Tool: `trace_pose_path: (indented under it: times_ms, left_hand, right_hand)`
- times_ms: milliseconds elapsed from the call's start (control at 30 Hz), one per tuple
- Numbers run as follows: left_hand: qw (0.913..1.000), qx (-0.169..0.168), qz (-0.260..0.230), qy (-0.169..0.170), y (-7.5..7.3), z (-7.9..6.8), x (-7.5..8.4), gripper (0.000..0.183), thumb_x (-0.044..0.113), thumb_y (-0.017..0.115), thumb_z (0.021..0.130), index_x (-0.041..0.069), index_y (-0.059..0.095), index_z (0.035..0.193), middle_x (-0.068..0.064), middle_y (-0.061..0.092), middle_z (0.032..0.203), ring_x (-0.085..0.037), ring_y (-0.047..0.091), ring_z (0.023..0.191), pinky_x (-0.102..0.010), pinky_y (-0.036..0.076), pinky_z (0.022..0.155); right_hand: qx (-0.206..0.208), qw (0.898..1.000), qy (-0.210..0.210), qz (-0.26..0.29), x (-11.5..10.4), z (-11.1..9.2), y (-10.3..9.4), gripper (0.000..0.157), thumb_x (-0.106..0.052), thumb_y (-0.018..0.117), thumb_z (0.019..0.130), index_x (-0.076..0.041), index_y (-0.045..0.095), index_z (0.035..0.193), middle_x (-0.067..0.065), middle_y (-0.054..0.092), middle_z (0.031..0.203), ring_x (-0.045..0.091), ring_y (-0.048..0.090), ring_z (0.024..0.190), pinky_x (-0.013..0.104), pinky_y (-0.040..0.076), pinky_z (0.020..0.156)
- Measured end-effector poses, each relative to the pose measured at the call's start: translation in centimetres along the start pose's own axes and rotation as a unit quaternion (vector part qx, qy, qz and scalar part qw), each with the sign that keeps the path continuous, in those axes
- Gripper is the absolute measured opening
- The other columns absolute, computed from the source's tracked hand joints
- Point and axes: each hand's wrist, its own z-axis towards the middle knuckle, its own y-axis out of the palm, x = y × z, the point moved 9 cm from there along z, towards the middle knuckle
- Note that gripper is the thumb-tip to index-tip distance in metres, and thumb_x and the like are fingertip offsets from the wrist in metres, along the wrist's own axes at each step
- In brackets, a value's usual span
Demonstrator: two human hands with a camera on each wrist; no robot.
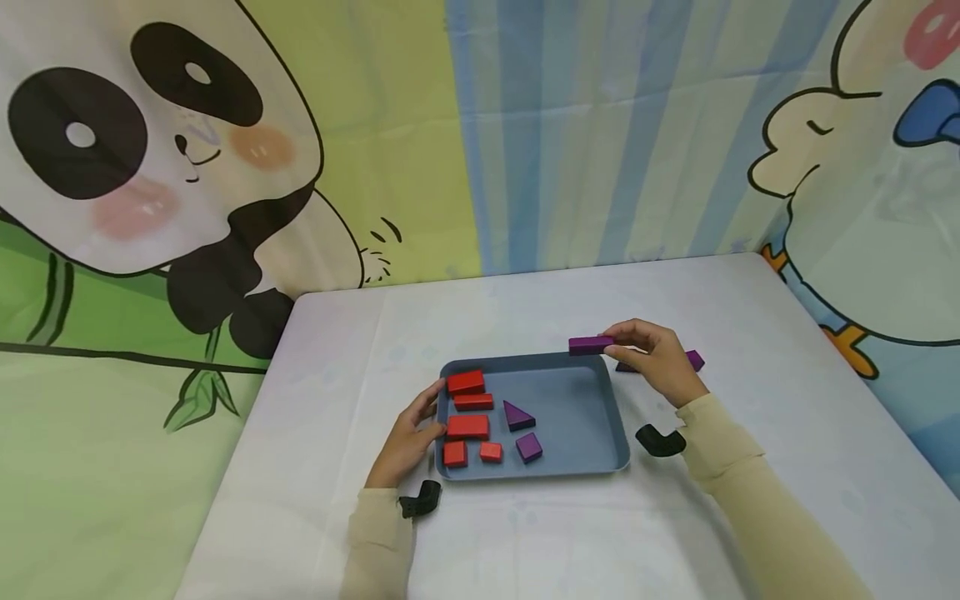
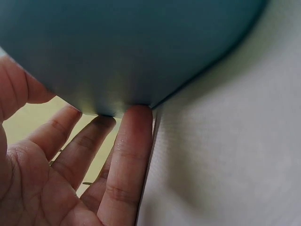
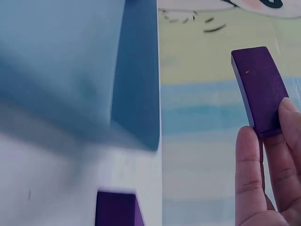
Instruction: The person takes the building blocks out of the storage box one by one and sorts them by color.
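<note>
My right hand [image 1: 654,360] pinches a purple rectangular block [image 3: 258,89] between thumb and fingers. In the head view the block overlaps the far right rim of a blue-grey tray [image 1: 577,417]. At the tray's left side, my left hand [image 1: 405,440] rests its fingertips against the outer wall, with the thumb at the rim. Its fingers [image 2: 129,155] look nearly straight in the left wrist view. Inside the tray, several red blocks [image 1: 467,427] line the left part. Beside them lie a purple triangular block [image 1: 518,417] and a small purple block [image 1: 528,447].
Right of the tray, partly behind my right hand, are more purple blocks [image 1: 695,360] on the white table [image 1: 510,542]. A black wrist mount [image 1: 661,441] sticks out by the right sleeve, another [image 1: 422,500] by the left. A cartoon-printed curtain [image 1: 570,133] borders the table's far edge.
</note>
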Motion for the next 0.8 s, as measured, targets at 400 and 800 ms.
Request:
trace_pose_path:
  times_ms: [400,800]
  left_hand:
    - [0.9999,0.001,-0.005,0.011,-0.1,-0.3,0.0,0.076,-0.009,0.061,0.093,0.009,0.046,0.165,-0.016,0.044,0.169,-0.043,0.052,0.143,-0.059,0.038,0.117]
    - [0.9998,-0.005,0.001,0.018,0.0,0.0,0.1,0.076,-0.008,0.061,0.094,0.009,0.045,0.166,-0.017,0.043,0.169,-0.043,0.053,0.143,-0.059,0.038,0.117]
  right_hand:
    - [0.065,0.996,-0.005,-0.059,1.9,-2.0,-6.3,0.035,-0.011,0.073,0.104,0.007,0.07,0.134,-0.015,0.075,0.112,-0.003,0.067,0.104,0.014,0.055,0.086]
    - [0.111,0.989,0.009,-0.102,5.7,-3.9,-12.8,0.034,-0.006,0.07,0.104,0.011,0.068,0.133,-0.024,0.072,0.11,-0.011,0.067,0.098,0.007,0.05,0.087]
